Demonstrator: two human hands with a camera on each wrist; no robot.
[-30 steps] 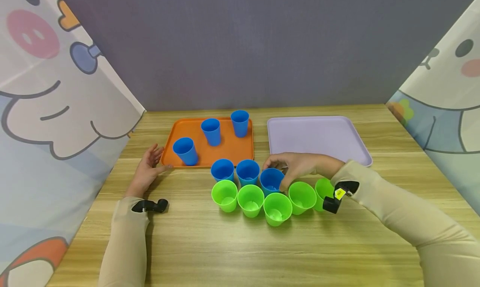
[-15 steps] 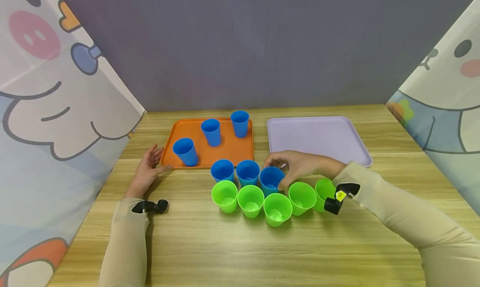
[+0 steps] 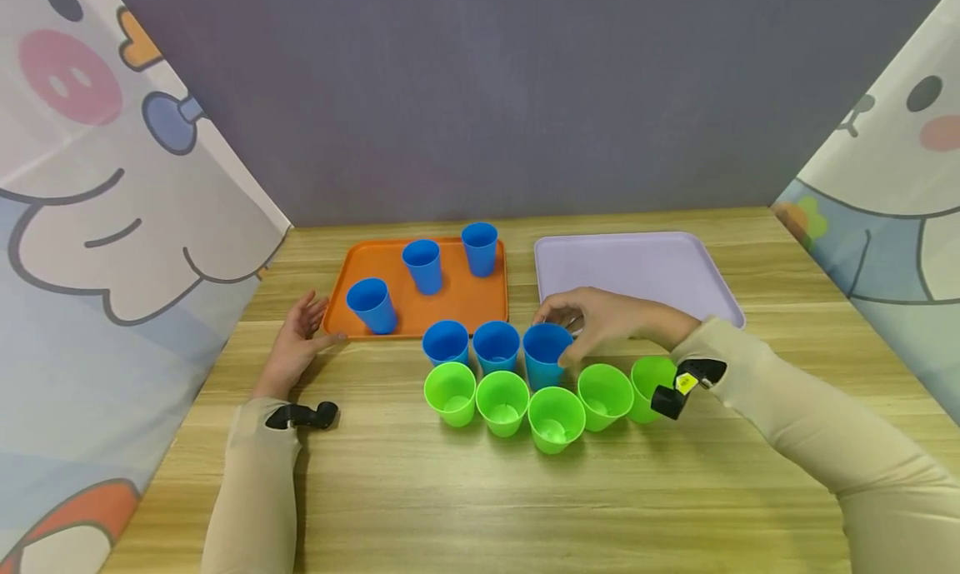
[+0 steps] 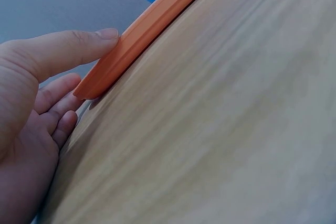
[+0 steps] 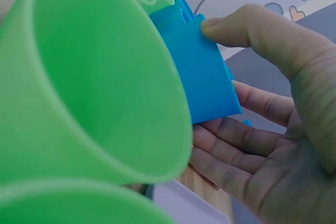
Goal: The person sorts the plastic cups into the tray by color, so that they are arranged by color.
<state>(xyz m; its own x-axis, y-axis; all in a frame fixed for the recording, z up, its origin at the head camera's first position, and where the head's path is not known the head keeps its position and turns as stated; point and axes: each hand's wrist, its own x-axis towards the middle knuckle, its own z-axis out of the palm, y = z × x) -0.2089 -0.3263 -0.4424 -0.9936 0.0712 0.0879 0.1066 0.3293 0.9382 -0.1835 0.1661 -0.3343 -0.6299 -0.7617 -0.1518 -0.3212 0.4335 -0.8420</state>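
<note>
Right hand (image 3: 600, 324) grip closed around upright blue plastic cup (image 3: 546, 356), left hand (image 3: 296, 345) relaxed open.

5 green cups (image 3: 555, 418) crowding front, lilac tray (image 3: 637, 267) bare

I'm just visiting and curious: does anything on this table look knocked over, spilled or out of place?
Nothing stands out. Every blue and green cup stands upright, with no spill. The right hand grips one blue cup, and the left hand touches the orange tray.
</note>
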